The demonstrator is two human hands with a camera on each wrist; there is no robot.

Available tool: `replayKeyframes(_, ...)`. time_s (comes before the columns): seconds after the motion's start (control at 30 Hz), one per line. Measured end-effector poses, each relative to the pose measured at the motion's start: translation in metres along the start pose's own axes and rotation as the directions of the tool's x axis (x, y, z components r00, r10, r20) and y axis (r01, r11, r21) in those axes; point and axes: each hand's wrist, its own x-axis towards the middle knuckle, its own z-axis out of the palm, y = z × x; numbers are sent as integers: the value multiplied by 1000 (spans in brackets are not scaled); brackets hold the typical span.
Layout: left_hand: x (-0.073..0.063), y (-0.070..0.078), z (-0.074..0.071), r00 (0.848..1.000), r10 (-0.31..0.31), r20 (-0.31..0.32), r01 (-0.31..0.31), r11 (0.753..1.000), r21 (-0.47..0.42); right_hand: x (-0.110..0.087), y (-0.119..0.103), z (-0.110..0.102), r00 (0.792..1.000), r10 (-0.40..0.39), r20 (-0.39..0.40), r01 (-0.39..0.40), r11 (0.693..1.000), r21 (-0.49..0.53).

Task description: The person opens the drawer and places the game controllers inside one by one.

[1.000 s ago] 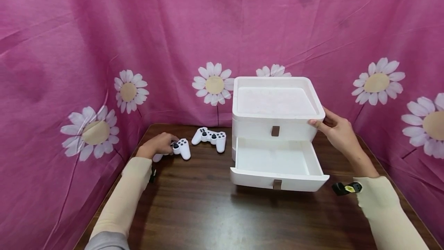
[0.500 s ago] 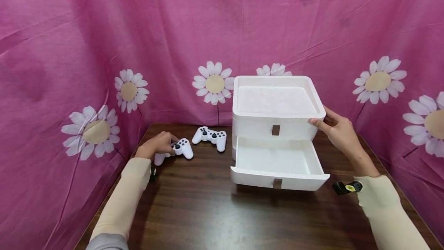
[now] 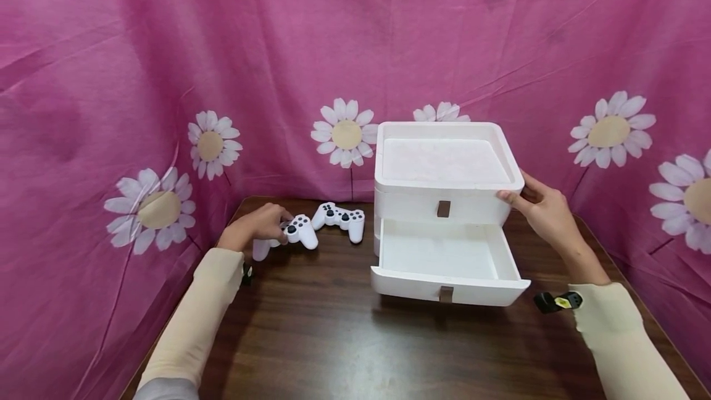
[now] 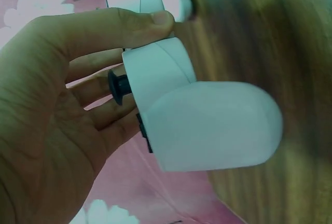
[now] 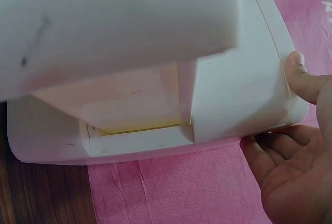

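At the left back of the table, my left hand (image 3: 261, 225) grips a white game controller (image 3: 302, 232) with black thumbsticks. In the left wrist view the thumb presses on one side of the controller (image 4: 207, 125), the fingers behind its stick side. Just right of it lies a second white controller (image 3: 340, 220). My right hand (image 3: 544, 212) holds the upper right front corner of a white two-drawer organizer (image 3: 408, 205), its thumb on the front and the fingers round the side. The organizer's lower drawer (image 3: 439, 252) stands pulled out, with nothing in it.
The organizer has a shallow tray top (image 3: 444, 159) and brown pull tabs (image 3: 446, 294). It stands on a dark wooden table (image 3: 333, 326). A pink cloth with daisies (image 3: 289, 48) hangs close behind and at both sides.
My left hand and its controller have shifted slightly to the right, nearer the second controller. My right hand stays on the organizer's corner and the drawer remains out.
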Motion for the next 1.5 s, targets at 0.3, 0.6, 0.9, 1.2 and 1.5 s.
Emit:
replayKeyframes(0.3, -7, 32, -21, 998, 58, -17, -58, 998, -1, -1, 2, 0, 1000, 21, 18, -21, 1000, 7)
replayKeyframes(0.6, -10, 61, -42, 988, 150, -45, -146, 986, 82, -2, 1, -1, 1000, 12, 4, -12, 1000, 4)
replayKeyframes(0.9, -11, 94, -59, 973, 223, -62, -216, 971, 107, -2, 0, -2, 1000, 0, -7, 0, 1000, 19)
replayKeyframes(1.2, -11, 131, -69, 951, 305, -44, -297, 946, 129, -3, 2, -2, 1000, -2, -9, 2, 1000, 19)
replayKeyframes(1.5, -7, 161, -75, 941, 335, -48, -327, 937, 120, -1, -1, 1, 1000, 0, 5, 0, 1000, 13)
